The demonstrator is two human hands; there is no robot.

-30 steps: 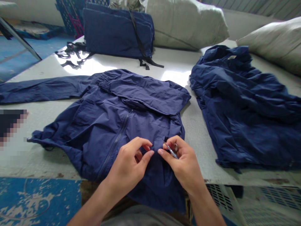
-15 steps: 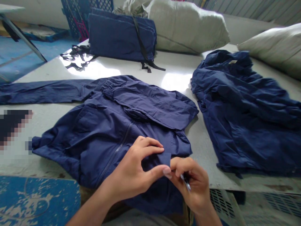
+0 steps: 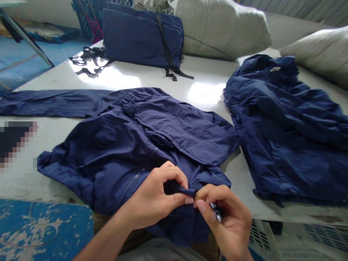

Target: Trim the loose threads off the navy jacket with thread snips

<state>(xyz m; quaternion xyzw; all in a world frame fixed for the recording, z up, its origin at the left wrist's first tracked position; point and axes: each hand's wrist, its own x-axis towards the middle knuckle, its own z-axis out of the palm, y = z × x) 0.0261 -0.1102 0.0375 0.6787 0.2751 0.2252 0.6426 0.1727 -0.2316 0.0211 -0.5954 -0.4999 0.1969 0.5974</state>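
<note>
A navy jacket (image 3: 108,145) with a zipper lies spread over the front of the table, its lower edge hanging over the side. My left hand (image 3: 159,197) is closed, thumb and forefinger pinching a fold of the jacket's edge. Right beside it my right hand (image 3: 224,214) pinches the same edge with thumb and forefinger. A small shiny metal tool (image 3: 215,212) sits tucked in the right palm; most of it is hidden by the fingers, so its kind cannot be made out.
Another navy jacket (image 3: 288,145) lies to the right on the white table (image 3: 209,65). Folded navy fabric (image 3: 138,38) with a black strap stands at the back, near tangled black straps (image 3: 91,59). Large pale sacks (image 3: 223,29) lie behind. Plastic crates (image 3: 261,235) show below the table.
The left forefinger has come down to the thumb, closing on the jacket's edge. The right thumb now presses the cloth too. The jacket's right side has shifted slightly right.
</note>
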